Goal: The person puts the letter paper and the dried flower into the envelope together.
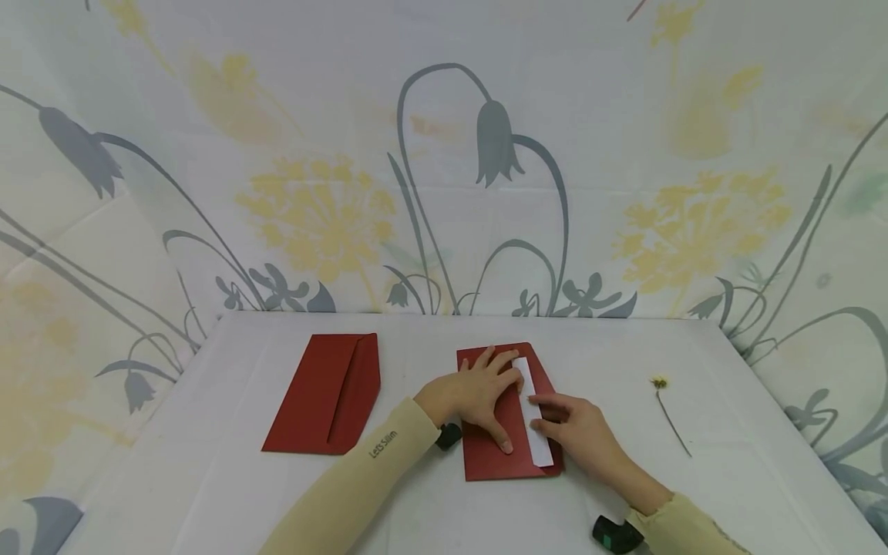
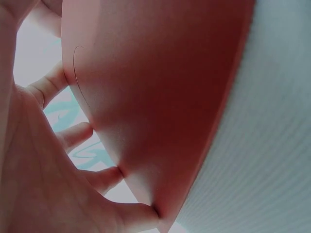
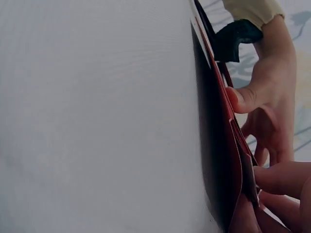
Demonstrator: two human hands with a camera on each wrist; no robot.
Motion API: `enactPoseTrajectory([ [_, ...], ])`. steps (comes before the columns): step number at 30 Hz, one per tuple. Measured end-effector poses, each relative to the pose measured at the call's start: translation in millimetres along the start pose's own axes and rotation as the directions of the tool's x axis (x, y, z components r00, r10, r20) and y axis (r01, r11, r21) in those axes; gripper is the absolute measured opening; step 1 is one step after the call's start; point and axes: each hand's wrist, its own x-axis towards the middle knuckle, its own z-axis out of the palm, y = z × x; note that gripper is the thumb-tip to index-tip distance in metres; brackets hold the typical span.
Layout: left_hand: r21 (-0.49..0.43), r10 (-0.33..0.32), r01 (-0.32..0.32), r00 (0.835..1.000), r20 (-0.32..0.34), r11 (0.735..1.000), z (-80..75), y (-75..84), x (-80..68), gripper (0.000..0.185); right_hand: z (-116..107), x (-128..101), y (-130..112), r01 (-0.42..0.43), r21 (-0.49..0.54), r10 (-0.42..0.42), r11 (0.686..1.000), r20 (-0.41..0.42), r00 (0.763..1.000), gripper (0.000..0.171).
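Observation:
A dark red envelope (image 1: 496,462) lies on the white table (image 1: 416,501) just in front of me. My left hand (image 1: 496,385) presses flat on it with fingers spread; the left wrist view shows the palm (image 2: 39,184) on the red paper (image 2: 155,97). A white strip (image 1: 543,451) runs along the envelope's right side. My right hand (image 1: 534,411) pinches this strip between thumb and index finger near its middle. In the right wrist view the envelope (image 3: 214,145) is seen edge-on, its edge slightly lifted by my right fingers (image 3: 282,179), with the left hand (image 3: 267,87) beyond.
A second red envelope (image 1: 326,397) lies to the left with its flap folded. A small dried flower (image 1: 669,412) with a thin stem lies to the right. A floral cloth (image 1: 444,193) hangs behind the table. Black camera units sit at both wrists.

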Motion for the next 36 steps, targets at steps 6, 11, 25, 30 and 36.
enactPoseTrajectory([
  [6,-0.009,-0.004,0.004,1.000,0.007,1.000,-0.3,-0.5,-0.8,0.076,-7.0,-0.1,7.6,-0.029,0.120,0.026,0.992,0.019,0.999,0.037],
  [11,-0.007,0.001,-0.001,1.000,0.009,1.000,-0.5,-0.5,-0.8,0.076,-7.2,0.7,10.7,-0.081,0.183,0.079,0.980,0.021,0.997,0.035],
  [25,-0.009,0.009,-0.009,1.000,0.012,1.000,1.1,0.5,-0.2,0.076,-4.2,0.1,8.3,-0.151,0.247,0.147,0.957,0.035,0.988,0.030],
  [30,-0.010,0.011,-0.011,1.000,0.008,1.000,2.5,-0.5,0.9,0.077,-2.4,-2.3,7.2,-0.173,0.262,0.180,0.949,-0.001,0.984,0.029],
  [36,-0.011,0.011,-0.011,1.000,0.003,1.000,0.4,0.1,-0.3,0.076,1.8,-3.1,4.1,-0.167,0.274,0.178,0.947,-0.017,0.984,0.029],
])
